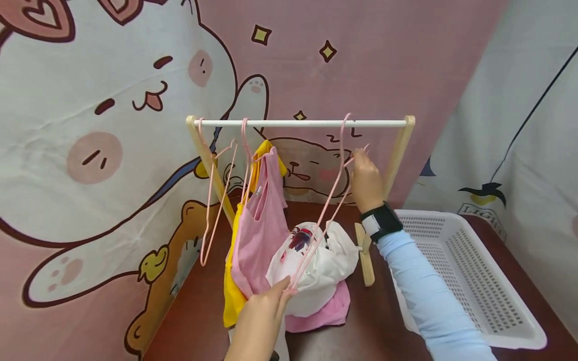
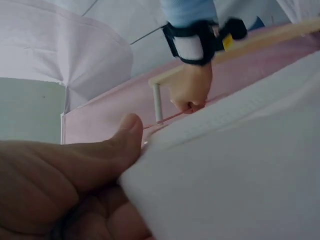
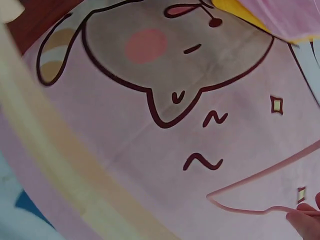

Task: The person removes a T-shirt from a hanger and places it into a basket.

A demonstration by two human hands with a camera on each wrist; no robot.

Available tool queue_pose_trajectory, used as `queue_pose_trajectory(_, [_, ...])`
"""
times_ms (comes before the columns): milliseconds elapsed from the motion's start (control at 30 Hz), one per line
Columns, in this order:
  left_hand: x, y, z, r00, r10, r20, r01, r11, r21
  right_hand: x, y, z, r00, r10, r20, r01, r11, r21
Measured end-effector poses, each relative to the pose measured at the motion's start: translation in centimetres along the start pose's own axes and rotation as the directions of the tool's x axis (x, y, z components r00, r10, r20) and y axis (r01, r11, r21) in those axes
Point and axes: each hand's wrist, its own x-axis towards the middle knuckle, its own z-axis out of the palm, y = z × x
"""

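A pink clothes hanger (image 1: 331, 193) has its hook over the white rod (image 1: 293, 123). My right hand (image 1: 367, 180) grips its far end, just below the rod's right part. Low in front, my left hand (image 1: 262, 318) pinches the near end between thumb and fingers. Bunched white fabric with a dark red and blue print, seemingly a shirt (image 1: 338, 271), is behind the hanger's lower part. In the left wrist view, white cloth (image 2: 240, 170) lies against the left hand's fingers and hides part of them. The right wrist view catches only the right fingertips (image 3: 305, 220) on the hanger.
A bare pink hanger (image 1: 211, 215) hangs at the left. Beside it hang pink (image 1: 262, 225) and yellow (image 1: 232, 291) garments. Pink cloth (image 1: 322, 321) lies under the white fabric. A white plastic basket (image 1: 469, 281) stands right of the rack's wooden post (image 1: 399, 155).
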Motion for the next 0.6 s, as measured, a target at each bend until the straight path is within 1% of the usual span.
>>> queue_pose_trajectory(67, [-0.2,-0.1,0.2,0.999,0.034,0.033,-0.033,0.999,-0.031,0.6,0.7,0.0,0.998,0.069,0.014,-0.069,0.997,0.038])
queue_pose_trajectory(133, [-0.1,-0.1,0.5,0.996,0.068,0.051,-0.065,0.996,-0.069,0.8,1.4,0.3,0.990,0.134,0.035,-0.136,0.987,0.080])
queue_pose_trajectory(200, [0.1,0.1,0.9,0.995,0.068,0.072,-0.058,0.991,-0.123,0.5,2.2,0.7,0.980,0.183,0.074,-0.190,0.977,0.100])
queue_pose_trajectory(233, [0.2,0.2,1.2,0.995,0.073,0.072,-0.062,0.987,-0.148,0.2,2.5,0.9,0.973,0.204,0.104,-0.215,0.971,0.105])
queue_pose_trajectory(300, [0.5,0.5,1.6,0.994,0.071,0.089,-0.052,0.978,-0.202,-0.5,3.1,1.2,0.955,0.244,0.168,-0.263,0.959,0.102])
queue_pose_trajectory(367, [1.1,0.6,2.1,0.993,0.083,0.084,-0.060,0.967,-0.247,-1.2,3.7,1.6,0.937,0.270,0.220,-0.293,0.953,0.077])
queue_pose_trajectory(433, [1.8,0.6,2.7,0.995,0.089,0.052,-0.071,0.954,-0.291,-1.7,4.0,1.8,0.928,0.282,0.244,-0.307,0.949,0.072])
queue_pose_trajectory(500, [2.7,0.5,3.4,0.996,0.088,-0.024,-0.091,0.942,-0.322,-1.8,4.3,1.9,0.924,0.290,0.251,-0.322,0.941,0.100])
queue_pose_trajectory(533, [3.2,0.4,3.9,0.995,0.075,-0.058,-0.090,0.939,-0.332,-1.8,4.3,2.0,0.921,0.295,0.256,-0.331,0.937,0.110])
queue_pose_trajectory(600, [4.2,0.1,4.8,0.994,0.023,-0.103,-0.058,0.933,-0.355,-1.9,4.3,2.0,0.915,0.312,0.257,-0.353,0.926,0.132])
